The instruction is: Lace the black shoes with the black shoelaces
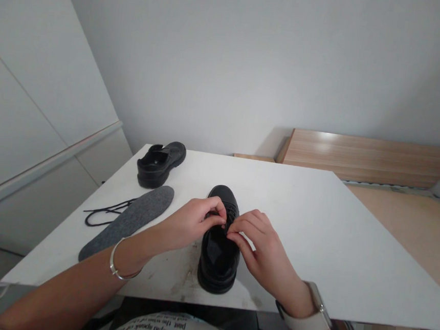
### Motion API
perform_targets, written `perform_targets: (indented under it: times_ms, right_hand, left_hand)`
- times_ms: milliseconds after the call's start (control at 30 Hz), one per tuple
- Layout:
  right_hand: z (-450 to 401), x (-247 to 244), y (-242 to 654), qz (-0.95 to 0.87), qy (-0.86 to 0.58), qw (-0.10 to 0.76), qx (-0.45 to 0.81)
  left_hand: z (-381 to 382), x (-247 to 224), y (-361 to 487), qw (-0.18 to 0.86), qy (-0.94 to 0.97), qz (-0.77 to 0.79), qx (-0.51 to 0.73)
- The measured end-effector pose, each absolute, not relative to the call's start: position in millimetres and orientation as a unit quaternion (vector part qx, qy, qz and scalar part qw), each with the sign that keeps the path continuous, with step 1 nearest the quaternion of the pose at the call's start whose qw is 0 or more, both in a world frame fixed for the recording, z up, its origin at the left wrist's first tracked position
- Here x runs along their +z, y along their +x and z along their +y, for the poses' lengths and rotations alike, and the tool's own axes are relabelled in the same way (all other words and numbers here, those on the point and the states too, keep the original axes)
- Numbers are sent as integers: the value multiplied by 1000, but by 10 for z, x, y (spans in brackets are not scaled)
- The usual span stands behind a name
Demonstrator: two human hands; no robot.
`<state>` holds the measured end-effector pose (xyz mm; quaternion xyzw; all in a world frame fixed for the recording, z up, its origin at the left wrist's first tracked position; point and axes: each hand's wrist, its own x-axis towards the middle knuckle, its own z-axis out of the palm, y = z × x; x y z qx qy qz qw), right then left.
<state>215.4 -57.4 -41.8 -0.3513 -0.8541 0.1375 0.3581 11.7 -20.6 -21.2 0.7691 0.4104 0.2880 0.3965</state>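
Note:
A black shoe (pixel 217 267) stands on the white table near its front edge, toe pointing away from me. Over its lacing area, my left hand (pixel 203 217) pinches with thumb and forefinger; what lies between them is too small to make out. My right hand (pixel 256 237) is closed in a pinch at the shoe's opening, just right of my left hand, on something dark and small that I cannot identify. The fingers partly hide the laces and tongue.
Another black shoe (pixel 156 167) sits at the table's back left. A grey felt insole (pixel 138 217) and a loose black lace (pixel 97 224) lie left of my left forearm. The white table (pixel 297 207) meets a wall behind; a wooden bed frame (pixel 359 154) is at right.

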Motion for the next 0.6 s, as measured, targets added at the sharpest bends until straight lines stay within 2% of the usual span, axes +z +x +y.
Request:
perform_targets:
  times_ms: [200,333,467,600]
  right_hand:
    - [-556,-485,2157,-880,-361,299,70]
    - [-548,-473,2152,-879,-374,290,61]
    - [-550,-450,2112,-825,-399,376,139]
    - [-491,-508,2040,-761,-428,435,220]
  left_hand:
    - [-216,-248,134,437,742,405,308]
    - [-238,-274,118,400,765,394,315]
    - [-262,-292,126,279,815,390,326]
    - [-255,-338,177,91,879,323,339]
